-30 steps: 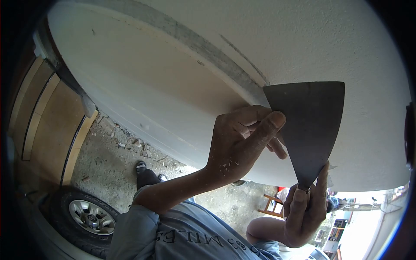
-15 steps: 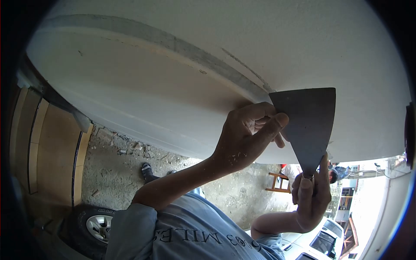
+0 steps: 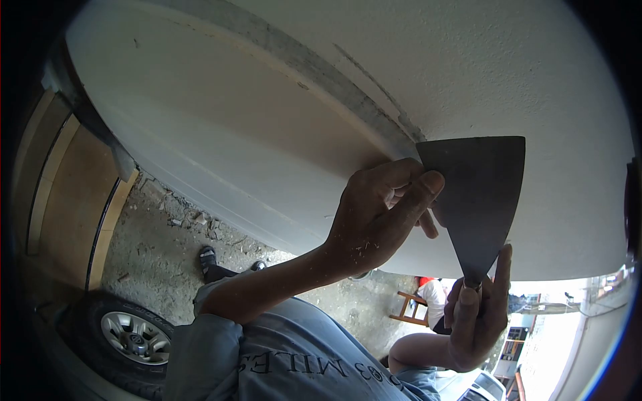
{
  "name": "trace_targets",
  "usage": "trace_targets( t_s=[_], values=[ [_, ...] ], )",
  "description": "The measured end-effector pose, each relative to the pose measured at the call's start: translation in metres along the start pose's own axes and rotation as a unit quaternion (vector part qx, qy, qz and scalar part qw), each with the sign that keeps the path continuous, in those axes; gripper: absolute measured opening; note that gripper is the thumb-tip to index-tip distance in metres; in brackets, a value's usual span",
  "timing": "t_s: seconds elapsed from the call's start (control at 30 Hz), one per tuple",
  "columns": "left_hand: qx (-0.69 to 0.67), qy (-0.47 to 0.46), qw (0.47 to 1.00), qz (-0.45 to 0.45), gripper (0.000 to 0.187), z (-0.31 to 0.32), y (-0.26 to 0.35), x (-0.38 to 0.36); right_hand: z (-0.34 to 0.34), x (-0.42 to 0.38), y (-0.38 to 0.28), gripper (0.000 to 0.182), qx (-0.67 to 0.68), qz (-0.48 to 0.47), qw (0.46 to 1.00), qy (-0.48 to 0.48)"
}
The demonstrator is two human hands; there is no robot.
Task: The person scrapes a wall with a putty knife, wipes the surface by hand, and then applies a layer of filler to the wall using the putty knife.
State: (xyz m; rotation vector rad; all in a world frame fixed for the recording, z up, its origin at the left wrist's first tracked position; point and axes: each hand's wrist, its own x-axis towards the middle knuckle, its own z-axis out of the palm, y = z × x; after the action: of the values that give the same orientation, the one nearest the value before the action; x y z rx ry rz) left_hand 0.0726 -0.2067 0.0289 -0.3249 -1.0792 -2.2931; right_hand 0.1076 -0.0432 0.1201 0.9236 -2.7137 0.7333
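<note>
A wide putty knife with a dark flat blade [image 3: 478,194] is held up in front of a large pale surface [image 3: 234,134]. My right hand [image 3: 478,327] grips it low down at the narrow end, the index finger stretched up beside the blade; the fingers mostly hide the handle. At the blade's left edge, my left hand [image 3: 381,217] is closed with the thumb against the metal and other fingers curled nearby. The blade's upper left corner overlaps the end of a grey band [image 3: 287,53] on the surface. A thin dark streak [image 3: 364,73] runs above that band.
Rubble [image 3: 194,217] lies on the rough floor at the left. A wheel [image 3: 137,337] stands at the lower left, below wooden panels [image 3: 77,194]. Beyond my right arm are a wooden stool [image 3: 406,309], a partly visible person [image 3: 435,301] and a pale vehicle [image 3: 485,387].
The view has shifted, so the grey band sits higher and the stool and floor lower. Both hands keep their hold on the putty knife, which looks slightly larger.
</note>
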Motion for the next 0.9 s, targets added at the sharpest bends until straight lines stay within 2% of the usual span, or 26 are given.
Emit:
trace_targets(
  t_s=[0.27, 0.37, 0.53, 0.9],
  values=[
    [0.013, 0.008, 1.000, 0.003, 0.033, 0.004, -0.003, -0.002, -0.013, 0.000, 0.010, 0.043, -0.009, -0.030, 0.999, -0.027],
    [-0.003, 0.011, 1.000, 0.014, 0.033, 0.003, -0.005, -0.002, -0.010, 0.001, 0.007, 0.043, -0.029, -0.021, 0.999, -0.024],
    [-0.008, 0.028, 1.000, 0.003, 0.035, 0.003, -0.002, 0.000, -0.002, 0.003, 0.013, 0.047, -0.089, -0.065, 0.994, 0.005],
    [-0.020, 0.033, 0.999, 0.007, 0.037, 0.002, 0.002, 0.000, 0.000, 0.003, 0.002, 0.047, -0.101, -0.078, 0.992, 0.007]
  ],
)
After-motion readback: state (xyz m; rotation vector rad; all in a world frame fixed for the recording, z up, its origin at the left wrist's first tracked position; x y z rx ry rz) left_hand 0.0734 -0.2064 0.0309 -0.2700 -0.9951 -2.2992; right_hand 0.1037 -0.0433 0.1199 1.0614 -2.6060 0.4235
